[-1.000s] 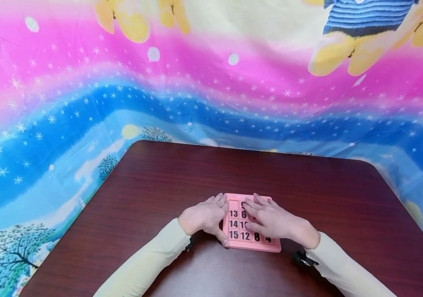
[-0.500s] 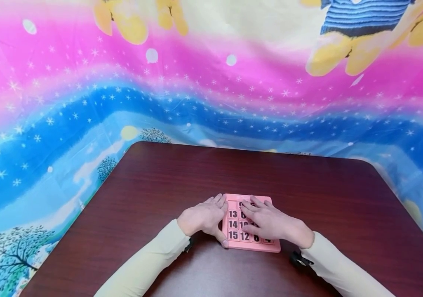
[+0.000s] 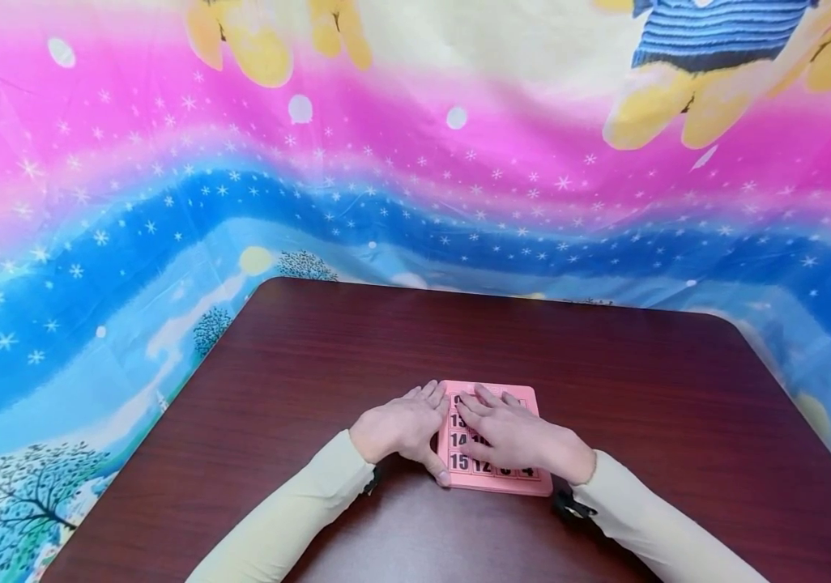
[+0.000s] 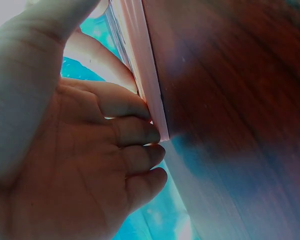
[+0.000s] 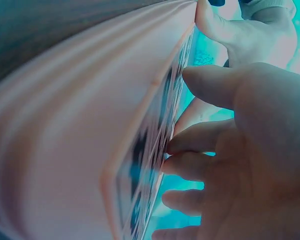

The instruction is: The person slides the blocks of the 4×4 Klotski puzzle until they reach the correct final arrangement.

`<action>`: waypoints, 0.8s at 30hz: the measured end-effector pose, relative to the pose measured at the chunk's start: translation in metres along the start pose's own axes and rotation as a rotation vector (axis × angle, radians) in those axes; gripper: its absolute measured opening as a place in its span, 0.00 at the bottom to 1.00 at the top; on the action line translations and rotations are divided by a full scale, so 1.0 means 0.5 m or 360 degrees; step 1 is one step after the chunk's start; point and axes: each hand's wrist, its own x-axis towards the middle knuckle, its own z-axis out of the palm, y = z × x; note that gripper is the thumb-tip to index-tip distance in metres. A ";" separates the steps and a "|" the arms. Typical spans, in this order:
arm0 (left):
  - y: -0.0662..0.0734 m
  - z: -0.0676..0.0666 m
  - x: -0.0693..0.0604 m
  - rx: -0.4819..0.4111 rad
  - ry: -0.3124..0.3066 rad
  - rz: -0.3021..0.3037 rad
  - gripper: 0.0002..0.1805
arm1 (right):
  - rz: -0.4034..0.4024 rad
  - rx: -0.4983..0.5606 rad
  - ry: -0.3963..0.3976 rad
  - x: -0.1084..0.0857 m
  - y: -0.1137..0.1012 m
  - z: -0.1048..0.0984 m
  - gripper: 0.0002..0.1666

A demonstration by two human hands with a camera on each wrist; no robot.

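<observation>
A pink sliding number puzzle [image 3: 459, 452] lies flat on the table in the head view. Along its left edge rests my left hand [image 3: 408, 425], fingers at the far corner and thumb by the near one. Fairly straight fingers [image 4: 135, 131] touch the puzzle's side [image 4: 152, 85] in the left wrist view. My right hand [image 3: 513, 437] lies over the tiles, its fingertips on the upper left ones. The right wrist view shows those fingers [image 5: 187, 165] extended against the tile face. Tiles 15, 14 and part of 12 show; the right hand hides many others.
The dark reddish-brown table [image 3: 357, 340] surrounds the puzzle, with rounded far corners. Behind it hangs a colourful printed cloth [image 3: 415, 178] in pink and blue. Pale sleeves [image 3: 291, 510] cover both forearms, and a black strap [image 3: 573, 506] shows at the right wrist.
My right hand has moved left across the puzzle. The 9 tile has slid left into the top left corner, where a gap was. The left hand has stayed put.
</observation>
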 end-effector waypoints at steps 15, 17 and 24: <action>0.003 -0.003 -0.005 -0.0024 -0.0005 -0.0023 0.69 | 0.0112 0.0058 0.0083 -0.066 0.058 -0.006 0.40; 0.004 -0.003 -0.005 -0.0021 -0.0002 -0.0022 0.70 | 0.0130 0.0060 0.0081 -0.076 0.066 -0.001 0.41; 0.003 -0.002 -0.005 -0.0026 0.0011 -0.0016 0.70 | 0.0135 0.0062 0.0089 -0.088 0.076 0.011 0.40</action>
